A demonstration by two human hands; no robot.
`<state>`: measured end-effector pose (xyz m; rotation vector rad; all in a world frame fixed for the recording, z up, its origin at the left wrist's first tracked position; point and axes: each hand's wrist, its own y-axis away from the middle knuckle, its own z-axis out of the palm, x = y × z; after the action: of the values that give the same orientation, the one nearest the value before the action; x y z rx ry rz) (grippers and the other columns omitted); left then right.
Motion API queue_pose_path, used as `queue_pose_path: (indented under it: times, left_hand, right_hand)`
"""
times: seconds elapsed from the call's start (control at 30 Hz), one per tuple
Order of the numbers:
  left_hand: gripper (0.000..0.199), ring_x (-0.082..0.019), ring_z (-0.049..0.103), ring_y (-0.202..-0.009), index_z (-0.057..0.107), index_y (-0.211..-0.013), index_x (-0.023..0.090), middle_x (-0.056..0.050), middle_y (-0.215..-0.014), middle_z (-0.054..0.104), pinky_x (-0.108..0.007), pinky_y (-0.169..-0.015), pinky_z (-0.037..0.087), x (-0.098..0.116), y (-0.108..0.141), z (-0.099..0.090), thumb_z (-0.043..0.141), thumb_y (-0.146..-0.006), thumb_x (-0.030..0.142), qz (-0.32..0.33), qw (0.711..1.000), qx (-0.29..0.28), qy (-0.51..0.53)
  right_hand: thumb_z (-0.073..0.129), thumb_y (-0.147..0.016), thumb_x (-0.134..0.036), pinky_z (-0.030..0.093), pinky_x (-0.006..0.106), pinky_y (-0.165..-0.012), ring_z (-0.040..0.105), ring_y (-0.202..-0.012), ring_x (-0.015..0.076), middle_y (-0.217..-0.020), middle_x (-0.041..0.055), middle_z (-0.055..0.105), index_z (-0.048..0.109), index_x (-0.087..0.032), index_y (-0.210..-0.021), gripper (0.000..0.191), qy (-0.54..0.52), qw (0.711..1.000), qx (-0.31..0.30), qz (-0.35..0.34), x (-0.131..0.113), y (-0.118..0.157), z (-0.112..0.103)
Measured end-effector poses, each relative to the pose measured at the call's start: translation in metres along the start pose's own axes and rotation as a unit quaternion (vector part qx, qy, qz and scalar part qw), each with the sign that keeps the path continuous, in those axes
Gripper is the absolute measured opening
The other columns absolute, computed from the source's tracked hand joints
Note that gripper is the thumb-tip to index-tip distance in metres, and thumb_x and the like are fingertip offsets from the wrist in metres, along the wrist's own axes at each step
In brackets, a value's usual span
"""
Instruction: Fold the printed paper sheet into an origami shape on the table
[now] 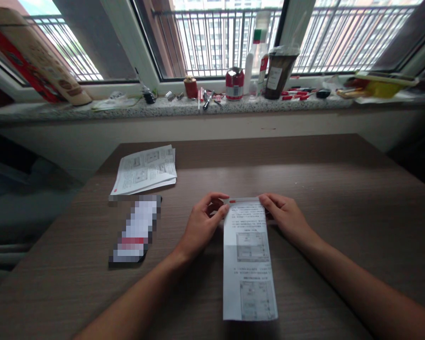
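A long, narrow strip of folded printed paper (246,269) extends from my two hands toward me, over the brown table (326,179). Text and two grey box diagrams cover its upper face, with a small red mark near the far edge. My left hand (207,219) pinches the far left corner between thumb and fingers. On the far right corner, my right hand (283,215) grips the sheet, its thumb on top and the other fingers partly hidden beneath.
Left of my hands lies a blurred-out phone (136,229); behind it sit other folded printed sheets (145,170). The stone windowsill (120,111) carries a red can (234,84), a dark lidded cup (279,73), a clear bottle (257,61), a red spool (190,87) and small tools.
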<state>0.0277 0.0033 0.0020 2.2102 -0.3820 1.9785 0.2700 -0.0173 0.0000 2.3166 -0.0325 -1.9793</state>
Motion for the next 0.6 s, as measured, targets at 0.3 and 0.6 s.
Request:
queue_pose_path:
  times: [0.3, 0.6]
  left_hand:
    - [0.024, -0.020, 0.070, -0.093, 0.065, -0.115, 0.019, -0.006, -0.103, 0.072, -0.030, -0.077, 0.056, 0.0045, 0.0001, 0.0017, 0.069, -0.096, 0.033, 0.008, 0.999, 0.029, 0.013]
    - [0.026, -0.022, 0.071, -0.097, 0.064, -0.118, 0.019, -0.008, -0.107, 0.073, -0.033, -0.080, 0.057, 0.0071, 0.0004, -0.0001, 0.068, -0.097, 0.034, -0.002, 0.999, 0.031, 0.010]
  right_hand:
    - [0.062, -0.094, -0.061, 0.056, 0.032, -0.063, 0.068, -0.070, 0.0189, -0.085, 0.0057, 0.075, 0.076, -0.020, -0.099, 0.043, -0.042, 0.998, -0.022, 0.029, -0.0086, 0.0038, 0.0037]
    - [0.062, -0.096, -0.054, 0.054, 0.033, -0.065, 0.067, -0.072, 0.0191, -0.081, 0.0050, 0.075, 0.078, -0.021, -0.089, 0.038, 0.033, 0.999, -0.033, -0.010, -0.0066, 0.0044, 0.0016]
